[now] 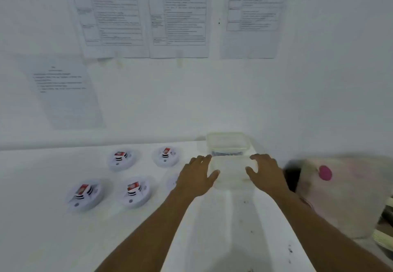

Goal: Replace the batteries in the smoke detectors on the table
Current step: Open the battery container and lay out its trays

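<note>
Five white smoke detectors (134, 191) are laid out on the left half of the white worktop (42, 239) in two rows. The back row lies near the far edge, and one detector in the front row is largely hidden behind the left hand (197, 176). Red-and-white batteries (133, 186) are seen in the four uncovered ones.

Toward the far right corner, a clear plastic container (230, 171) is flanked by the left hand and the right hand (265, 169), with the fingers spread and loosely curved at its sides. Whether it is actually gripped cannot be told through the blur. A second clear tub (227, 142) with something dark inside is set just behind it, against the wall.

Bare worktop is left along the near edge, between the forearms. The right edge is crowded by a blurred pale bag (348, 197). Printed sheets (178, 16) are fixed to the white wall.
</note>
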Demonstrator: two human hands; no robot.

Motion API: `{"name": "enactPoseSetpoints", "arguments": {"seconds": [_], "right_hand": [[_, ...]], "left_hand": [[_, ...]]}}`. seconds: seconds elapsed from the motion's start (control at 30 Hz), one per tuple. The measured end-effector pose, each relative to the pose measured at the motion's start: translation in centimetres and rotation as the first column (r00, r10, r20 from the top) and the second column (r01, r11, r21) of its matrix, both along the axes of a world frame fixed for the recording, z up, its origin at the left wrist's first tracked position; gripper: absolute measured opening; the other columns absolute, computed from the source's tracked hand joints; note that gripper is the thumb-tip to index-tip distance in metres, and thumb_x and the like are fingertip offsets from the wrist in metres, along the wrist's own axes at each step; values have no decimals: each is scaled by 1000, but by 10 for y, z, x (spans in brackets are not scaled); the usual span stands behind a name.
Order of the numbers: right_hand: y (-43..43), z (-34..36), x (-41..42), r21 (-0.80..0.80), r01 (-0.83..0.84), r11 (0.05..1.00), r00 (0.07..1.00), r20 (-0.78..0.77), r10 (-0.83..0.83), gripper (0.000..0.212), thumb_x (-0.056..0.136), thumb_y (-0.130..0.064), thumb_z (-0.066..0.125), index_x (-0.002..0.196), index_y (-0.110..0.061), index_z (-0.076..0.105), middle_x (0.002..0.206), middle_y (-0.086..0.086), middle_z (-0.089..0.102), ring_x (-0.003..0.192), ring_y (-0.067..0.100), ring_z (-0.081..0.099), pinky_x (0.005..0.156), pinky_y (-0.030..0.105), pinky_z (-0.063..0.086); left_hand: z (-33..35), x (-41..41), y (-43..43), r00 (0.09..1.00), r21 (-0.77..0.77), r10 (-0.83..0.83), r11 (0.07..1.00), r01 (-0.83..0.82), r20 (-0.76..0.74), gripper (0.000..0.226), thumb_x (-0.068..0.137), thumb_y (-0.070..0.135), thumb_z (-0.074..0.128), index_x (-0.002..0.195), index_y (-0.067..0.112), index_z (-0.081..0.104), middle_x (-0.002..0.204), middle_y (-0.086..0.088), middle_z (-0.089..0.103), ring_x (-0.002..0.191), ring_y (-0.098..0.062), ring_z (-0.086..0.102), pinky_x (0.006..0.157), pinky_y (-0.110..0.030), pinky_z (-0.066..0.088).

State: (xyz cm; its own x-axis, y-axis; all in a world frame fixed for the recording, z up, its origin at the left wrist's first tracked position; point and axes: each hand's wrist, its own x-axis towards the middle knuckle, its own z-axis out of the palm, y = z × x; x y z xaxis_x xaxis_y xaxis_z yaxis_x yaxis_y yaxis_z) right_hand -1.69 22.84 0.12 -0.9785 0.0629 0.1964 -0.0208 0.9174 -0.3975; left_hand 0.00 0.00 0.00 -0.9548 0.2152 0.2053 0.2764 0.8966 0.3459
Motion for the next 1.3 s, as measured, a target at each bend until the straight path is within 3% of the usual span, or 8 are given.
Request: {"name": "enactPoseSetpoints", "arguments": {"seconds": [0.2, 0.37, 0.57, 0.73, 0.97, 1.1, 1.2, 1.3], "right_hand": [[9, -8, -7, -323, 6, 946, 991, 127, 37, 47, 92, -42, 58, 134, -23, 48, 135, 5, 51, 120, 23, 53, 102, 37, 43], [14, -11, -9, -449, -23, 893, 994, 88, 70, 43, 90, -39, 64, 129, -23, 54, 130, -2, 59, 123, 20, 52, 96, 29, 41], [20, -8, -14, -550, -26, 835, 987, 120, 110, 40, 87, -35, 70, 123, -25, 56, 120, -8, 54, 119, 15, 47, 93, 29, 41], [25, -11, -24, -651, -10, 759, 969, 180, 168, 36, 82, -35, 76, 114, -33, 58, 125, -6, 52, 120, 13, 42, 90, 32, 41], [30, -13, -30, -711, -29, 702, 949, 201, 243, 33, 78, -39, 79, 105, -41, 60, 132, -7, 51, 125, 17, 41, 96, 36, 43], [33, -10, -29, -634, -47, 772, 963, 178, 204, 35, 76, -41, 80, 106, -35, 62, 127, -6, 52, 117, 13, 42, 93, 33, 40], [34, -9, -26, -541, -74, 838, 971, 155, 185, 45, 74, -49, 79, 113, -35, 62, 125, 0, 54, 116, 17, 48, 90, 30, 39], [29, -13, -17, -420, -11, 908, 995, 88, 53, 53, 74, -55, 75, 122, -38, 60, 135, 3, 43, 128, 23, 39, 93, 27, 35]], "left_hand": [[-15, -11, 37, 979, 328, 116, 930, -167, 170, 54, 100, 38, 47, 146, 10, 37, 148, -9, 42, 135, -24, 39, 108, -32, 30], [-21, -16, 44, 960, 561, 208, 779, -279, 188, 44, 93, 24, 62, 134, 13, 52, 131, -7, 53, 110, -23, 56, 93, -28, 45], [-25, -21, 38, 942, 722, 124, 614, -320, 312, 35, 89, 20, 69, 118, 31, 54, 122, -2, 54, 99, -22, 60, 84, -43, 57], [-22, -24, 36, 927, 775, 38, 536, -334, 373, 34, 89, 14, 69, 114, 33, 55, 130, -1, 47, 117, -23, 51, 90, -36, 53], [-24, -28, 32, 924, 733, 30, 600, -321, 380, 31, 90, 24, 68, 110, 42, 53, 134, -2, 46, 126, -26, 45, 104, -47, 47], [-24, -28, 32, 932, 713, 24, 638, -293, 362, 32, 91, 25, 67, 115, 39, 52, 136, -2, 44, 125, -25, 45, 104, -42, 46], [-22, -30, 30, 970, 582, 35, 795, -173, 241, 34, 93, 24, 64, 125, 28, 53, 150, 1, 34, 135, -22, 34, 109, -36, 34], [-19, -34, 27, 989, 424, -45, 905, -18, 138, 33, 94, 22, 61, 127, 23, 57, 153, 6, 36, 140, -18, 29, 111, -30, 24]]}}
